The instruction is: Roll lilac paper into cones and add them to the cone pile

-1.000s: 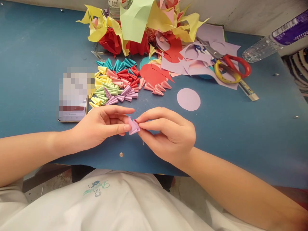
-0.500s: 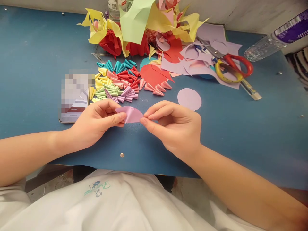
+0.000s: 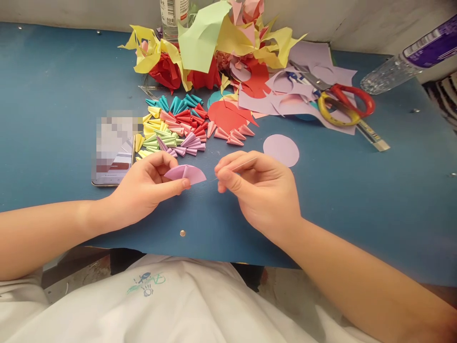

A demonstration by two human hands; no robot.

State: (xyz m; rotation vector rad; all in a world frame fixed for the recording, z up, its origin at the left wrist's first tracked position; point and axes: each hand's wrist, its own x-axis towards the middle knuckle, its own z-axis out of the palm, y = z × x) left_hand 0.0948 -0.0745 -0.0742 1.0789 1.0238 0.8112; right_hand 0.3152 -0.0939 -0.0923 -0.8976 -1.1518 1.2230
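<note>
Paper fan (image 3: pixel 195 176), purple and creased, sits to the left of a flat lilac disc (image 3: pixel 281 148) and slightly nearer the camera, clamped between the thumb and fingers of the left hand (image 3: pixel 143 190). The right hand (image 3: pixel 262 188), which pinched the fan's other edge a half-second earlier, has let go; just beside the disc's lower-left side, its thumb and fingertips are together on a thin stick (image 3: pixel 246 163). Rolled small between both hands a second ago, the fan now appears opened out, held one-handed, unlike the rolled paper cones (image 3: pixel 192 140) left of the disc. Scissors (image 3: pixel 335 89) rest beyond the disc, to its right.
</note>
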